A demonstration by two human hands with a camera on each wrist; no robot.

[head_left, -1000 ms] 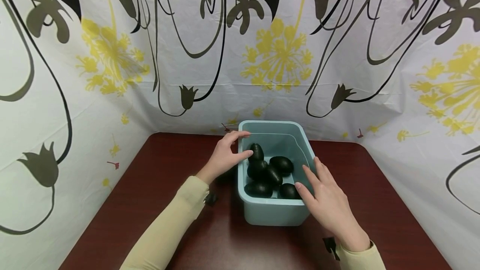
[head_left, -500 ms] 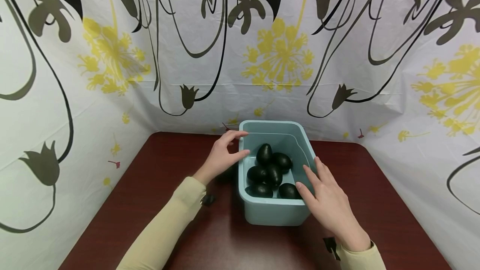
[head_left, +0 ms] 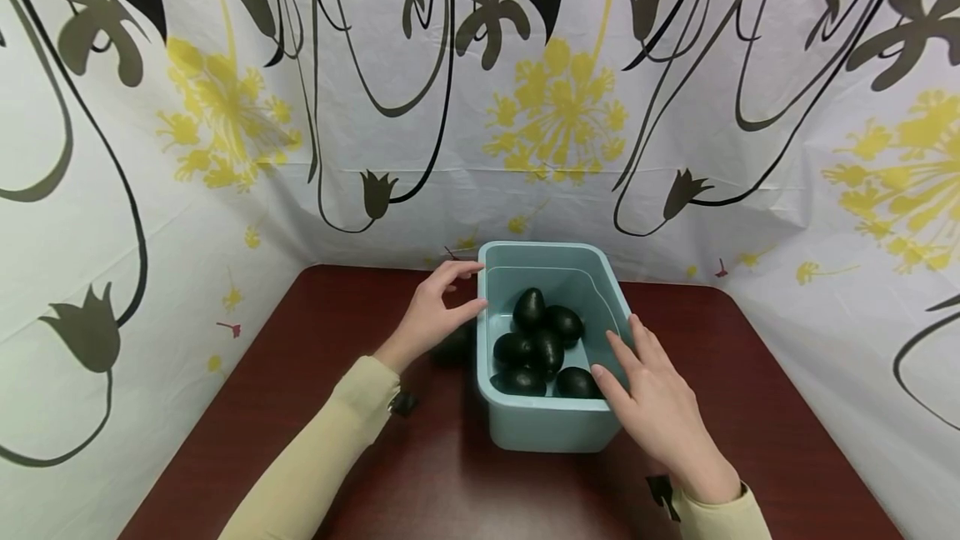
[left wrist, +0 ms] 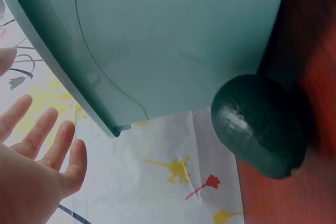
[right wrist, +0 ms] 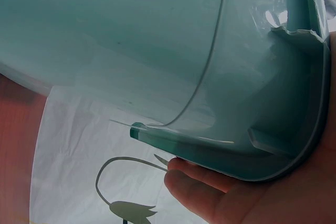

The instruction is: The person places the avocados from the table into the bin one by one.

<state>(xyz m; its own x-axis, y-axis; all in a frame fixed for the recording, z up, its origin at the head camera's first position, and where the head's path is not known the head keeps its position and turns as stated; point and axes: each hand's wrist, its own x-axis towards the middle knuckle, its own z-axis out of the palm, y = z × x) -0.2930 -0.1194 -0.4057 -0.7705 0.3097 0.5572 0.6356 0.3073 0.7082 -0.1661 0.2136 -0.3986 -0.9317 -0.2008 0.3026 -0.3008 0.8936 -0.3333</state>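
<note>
My left hand (head_left: pixel 435 307) hovers beside the left rim of a light blue plastic bin (head_left: pixel 547 427), thumb and fingers spread and holding nothing. Several dark green avocados (head_left: pixel 528 307) lie inside the bin. Another avocado (left wrist: pixel 257 124) sits on the table against the outside of the bin's left wall, below the left hand; in the head view it is mostly in shadow. My right hand (head_left: pixel 663 407) rests over the bin's near right corner, with thumb and index finger reaching over the inside. In the right wrist view, fingers (right wrist: pixel 194 187) extend along the outside beneath the rim.
The bin stands on a dark red-brown wooden table (head_left: pixel 420 490). A white curtain (head_left: pixel 465 123) with yellow, grey and black flower prints hangs close behind and at both sides.
The left hand has drawn back leftward from over the bin and its fingers have let go of an avocado, which has settled toward the middle of the pile. The right hand has stayed put.
</note>
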